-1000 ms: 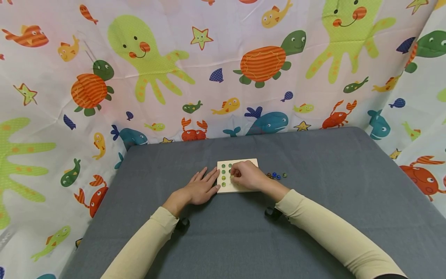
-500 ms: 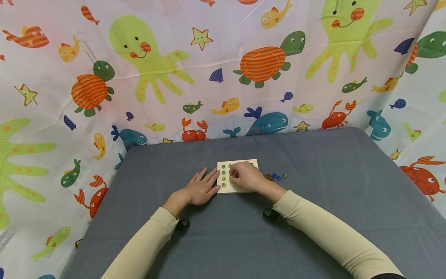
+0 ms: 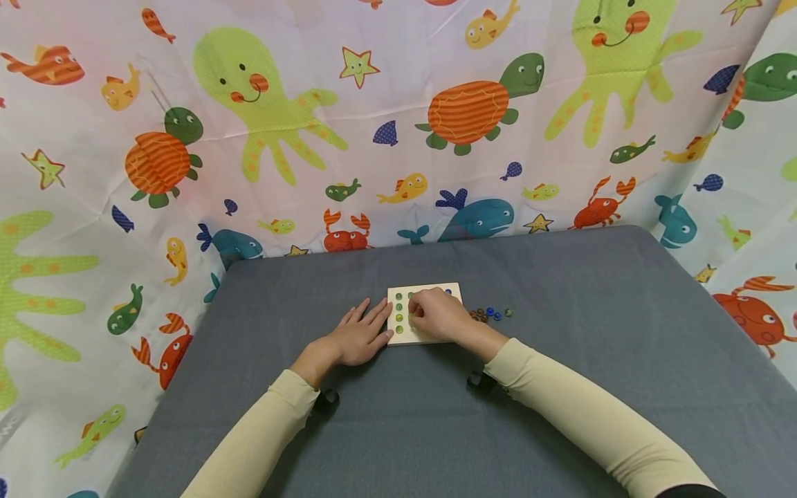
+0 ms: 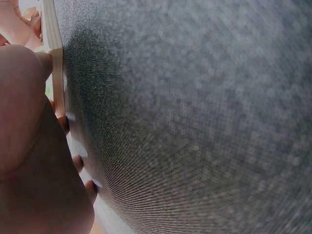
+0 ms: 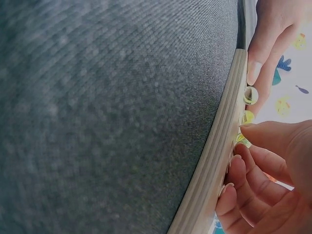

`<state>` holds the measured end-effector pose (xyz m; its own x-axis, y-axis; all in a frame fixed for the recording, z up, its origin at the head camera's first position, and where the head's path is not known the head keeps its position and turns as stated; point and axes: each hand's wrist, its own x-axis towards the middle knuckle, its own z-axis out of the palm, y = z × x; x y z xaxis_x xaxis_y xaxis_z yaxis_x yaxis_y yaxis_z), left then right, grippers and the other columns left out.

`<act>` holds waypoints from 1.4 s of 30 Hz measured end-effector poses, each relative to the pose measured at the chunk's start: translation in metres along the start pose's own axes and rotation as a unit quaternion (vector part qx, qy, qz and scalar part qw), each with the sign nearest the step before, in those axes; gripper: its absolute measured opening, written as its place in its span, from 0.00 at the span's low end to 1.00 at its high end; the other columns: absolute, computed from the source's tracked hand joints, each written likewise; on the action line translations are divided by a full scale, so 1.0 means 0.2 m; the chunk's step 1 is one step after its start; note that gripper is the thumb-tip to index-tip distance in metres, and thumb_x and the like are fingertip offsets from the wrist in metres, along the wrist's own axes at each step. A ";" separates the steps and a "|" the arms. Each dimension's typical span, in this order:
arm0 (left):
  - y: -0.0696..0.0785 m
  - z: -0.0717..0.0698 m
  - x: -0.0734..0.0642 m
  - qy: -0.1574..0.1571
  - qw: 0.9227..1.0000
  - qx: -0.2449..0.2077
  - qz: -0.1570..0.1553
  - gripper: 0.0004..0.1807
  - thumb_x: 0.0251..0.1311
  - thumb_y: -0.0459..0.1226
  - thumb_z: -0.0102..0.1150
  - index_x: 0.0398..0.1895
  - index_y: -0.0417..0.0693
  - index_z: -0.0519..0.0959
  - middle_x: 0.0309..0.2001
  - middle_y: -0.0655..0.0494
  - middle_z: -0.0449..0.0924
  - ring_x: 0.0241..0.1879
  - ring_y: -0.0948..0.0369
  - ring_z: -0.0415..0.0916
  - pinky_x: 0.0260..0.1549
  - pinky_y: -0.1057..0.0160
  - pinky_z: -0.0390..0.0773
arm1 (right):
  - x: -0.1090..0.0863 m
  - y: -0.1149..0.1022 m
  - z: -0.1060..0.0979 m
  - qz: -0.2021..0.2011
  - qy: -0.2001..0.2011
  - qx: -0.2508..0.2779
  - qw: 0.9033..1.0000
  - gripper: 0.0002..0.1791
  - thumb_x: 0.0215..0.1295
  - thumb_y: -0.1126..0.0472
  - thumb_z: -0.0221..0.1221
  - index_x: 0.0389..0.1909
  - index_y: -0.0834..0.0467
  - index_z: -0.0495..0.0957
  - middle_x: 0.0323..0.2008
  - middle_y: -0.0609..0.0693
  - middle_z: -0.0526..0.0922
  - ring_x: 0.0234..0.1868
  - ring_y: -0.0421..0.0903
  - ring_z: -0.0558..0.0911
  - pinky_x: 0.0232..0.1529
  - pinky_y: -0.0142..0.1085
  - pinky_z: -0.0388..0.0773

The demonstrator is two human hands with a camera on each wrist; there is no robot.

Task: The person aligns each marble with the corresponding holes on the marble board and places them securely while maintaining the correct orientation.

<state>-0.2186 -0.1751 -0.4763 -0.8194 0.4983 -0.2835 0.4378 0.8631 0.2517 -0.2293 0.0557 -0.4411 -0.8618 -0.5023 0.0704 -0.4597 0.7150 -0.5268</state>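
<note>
A: How far along did we find it?

B: Partway, we judged. The wooden board (image 3: 407,338) lay on the grey cloth (image 3: 398,429), with a full-looking left column of four marbles (image 3: 399,307) and a blue marble (image 3: 448,291) near its far right corner. Loose marbles (image 3: 490,312), brown, blue and green, lay just beyond its right edge; we took those as left over.

A: And the hands?

B: We saw the left hand (image 3: 360,339) outstretched, its fingertips at the board's left edge. The right hand (image 3: 442,315) seemed to pinch a yellow-green marble (image 5: 242,138) at the board between thumb and forefinger.

A: What did we miss?

B: The right hand hid the board's middle, so we couldn't count what sat there. The left wrist view showed mostly blurred cloth.
</note>
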 end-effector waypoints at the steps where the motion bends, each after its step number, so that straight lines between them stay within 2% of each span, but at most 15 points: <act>1: 0.00 0.00 0.00 -0.001 1.000 0.004 -0.001 0.37 0.80 0.59 0.31 0.85 0.60 0.41 0.84 0.61 0.38 0.82 0.48 0.31 0.77 0.42 0.37 | 0.00 0.00 0.00 -0.001 0.000 0.000 1.000 0.03 0.66 0.63 0.66 0.38 0.58 0.86 0.29 0.46 0.85 0.26 0.39 0.78 0.30 0.36 0.77; 7: 0.02 -0.02 -0.02 -0.005 1.000 0.006 -0.007 0.36 0.81 0.58 0.30 0.85 0.58 0.41 0.84 0.60 0.37 0.82 0.48 0.30 0.77 0.42 0.37 | 0.00 -0.01 -0.01 -0.004 -0.004 -0.004 1.000 0.05 0.66 0.63 0.67 0.41 0.59 0.86 0.32 0.48 0.87 0.30 0.40 0.81 0.34 0.38 0.80; 15: 0.01 -0.01 0.00 -0.002 1.000 -0.002 -0.007 0.37 0.80 0.59 0.31 0.85 0.60 0.41 0.84 0.61 0.38 0.82 0.48 0.31 0.77 0.42 0.37 | -0.04 0.00 -0.06 -0.039 -0.010 0.010 0.999 0.11 0.65 0.65 0.66 0.47 0.62 0.85 0.38 0.53 0.88 0.36 0.43 0.83 0.42 0.42 0.82; 23: 0.00 -0.02 0.00 -0.002 1.000 -0.002 -0.007 0.38 0.79 0.60 0.32 0.85 0.61 0.40 0.84 0.62 0.37 0.82 0.49 0.30 0.77 0.42 0.36 | -0.12 0.03 -0.15 -0.058 -0.015 0.011 0.998 0.12 0.66 0.63 0.66 0.49 0.61 0.85 0.41 0.52 0.86 0.37 0.47 0.82 0.37 0.40 0.80; 31: 0.01 -0.04 -0.01 -0.005 1.000 -0.006 -0.006 0.38 0.80 0.60 0.32 0.85 0.61 0.40 0.84 0.62 0.36 0.82 0.49 0.29 0.77 0.42 0.35 | -0.23 0.12 -0.24 -0.075 -0.001 0.000 0.997 0.12 0.66 0.64 0.65 0.48 0.62 0.85 0.40 0.52 0.85 0.28 0.39 0.76 0.29 0.35 0.76; 38: 0.02 -0.04 0.00 -0.010 1.000 -0.003 -0.013 0.38 0.80 0.60 0.31 0.85 0.62 0.38 0.84 0.64 0.35 0.82 0.50 0.28 0.77 0.44 0.34 | -0.32 0.22 -0.32 -0.066 0.011 -0.013 0.998 0.11 0.66 0.62 0.68 0.48 0.61 0.85 0.35 0.49 0.81 0.29 0.39 0.75 0.28 0.35 0.74; 42: 0.02 -0.04 0.00 -0.013 1.000 -0.005 -0.011 0.38 0.80 0.60 0.31 0.85 0.61 0.39 0.84 0.63 0.35 0.82 0.50 0.28 0.77 0.44 0.35 | -0.38 0.30 -0.36 -0.049 0.021 -0.019 0.998 0.10 0.66 0.62 0.69 0.46 0.59 0.86 0.37 0.49 0.82 0.31 0.40 0.76 0.31 0.36 0.75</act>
<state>-0.2203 -0.1724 -0.4674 -0.8190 0.4807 -0.3132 0.4152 0.8733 0.2548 -0.2064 0.1715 -0.4170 -0.8206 -0.5501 0.1549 -0.5485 0.6820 -0.4837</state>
